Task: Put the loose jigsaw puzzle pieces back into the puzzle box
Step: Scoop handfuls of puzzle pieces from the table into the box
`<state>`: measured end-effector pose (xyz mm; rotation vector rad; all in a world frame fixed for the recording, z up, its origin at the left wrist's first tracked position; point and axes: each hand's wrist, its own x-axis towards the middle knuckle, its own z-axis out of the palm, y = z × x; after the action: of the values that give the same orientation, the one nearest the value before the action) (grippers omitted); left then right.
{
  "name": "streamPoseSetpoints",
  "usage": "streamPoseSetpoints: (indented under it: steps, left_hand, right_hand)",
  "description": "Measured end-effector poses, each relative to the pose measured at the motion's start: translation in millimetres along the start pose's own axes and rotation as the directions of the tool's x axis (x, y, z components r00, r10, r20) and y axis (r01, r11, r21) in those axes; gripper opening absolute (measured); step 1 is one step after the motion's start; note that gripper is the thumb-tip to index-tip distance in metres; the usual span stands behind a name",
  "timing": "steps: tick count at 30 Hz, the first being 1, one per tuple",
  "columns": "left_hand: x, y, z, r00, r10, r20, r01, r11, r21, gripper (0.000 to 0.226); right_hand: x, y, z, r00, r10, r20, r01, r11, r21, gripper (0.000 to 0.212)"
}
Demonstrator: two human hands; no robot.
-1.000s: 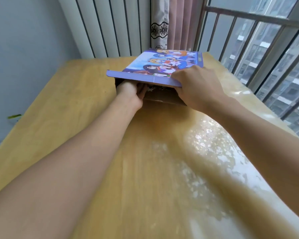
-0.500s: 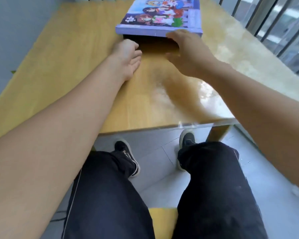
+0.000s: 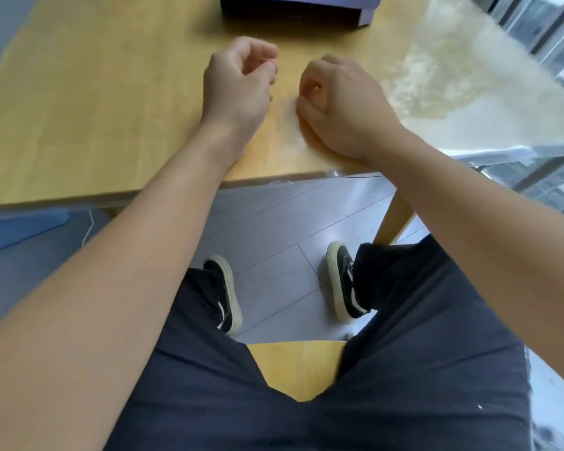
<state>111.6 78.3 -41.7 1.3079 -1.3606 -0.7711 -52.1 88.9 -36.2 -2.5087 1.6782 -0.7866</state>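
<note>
Head cam looking pretty much straight down at my lap, so nearest thing is my dark trousers [image 3: 404, 369] with a wedge of the yellow chair seat [image 3: 298, 369] showing between my legs. Past my knees there's grey plank floor [image 3: 274, 222] and my two black sneakers with cream soles, left shoe [image 3: 224, 296] and right shoe [image 3: 344, 281], plus one wooden table leg [image 3: 394, 219] just beside the right shoe.

Both forearms reach up over the near edge of the light wood table [image 3: 95, 109]. My left hand [image 3: 238, 83] hovers over the tabletop with fingers loosely curled, nothing in it that I can see. My right hand [image 3: 339, 102] sits just beside it, apart from it, heel down near the table edge, fingers curled under too and holding nothing as far as I can tell, though the fingertips are hidden under the hand.

Puzzle box [image 3: 295, 8] is way at the far end of the table, well beyond both hands, cut off by the top of the frame. Only its purple front edge and dark open side show, so I can't see inside. Glare from the window railing [image 3: 534, 37] washes out the right side of the table
</note>
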Motion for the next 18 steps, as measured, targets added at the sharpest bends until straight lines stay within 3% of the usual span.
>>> streamPoseSetpoints:
  steps: [5,18]
  left_hand:
    - [17,-4,12,0.996,0.086,-0.012,-0.085,0.993,0.078,0.024]
    - [13,5,17,0.991,0.13,0.04,-0.135,0.977,0.165,0.021]
  right_hand:
    - [15,0,10,0.999,-0.008,-0.031,0.004,0.995,-0.104,0.025]
    - [14,3,7,0.998,-0.022,-0.064,0.018,0.998,-0.062,0.022]
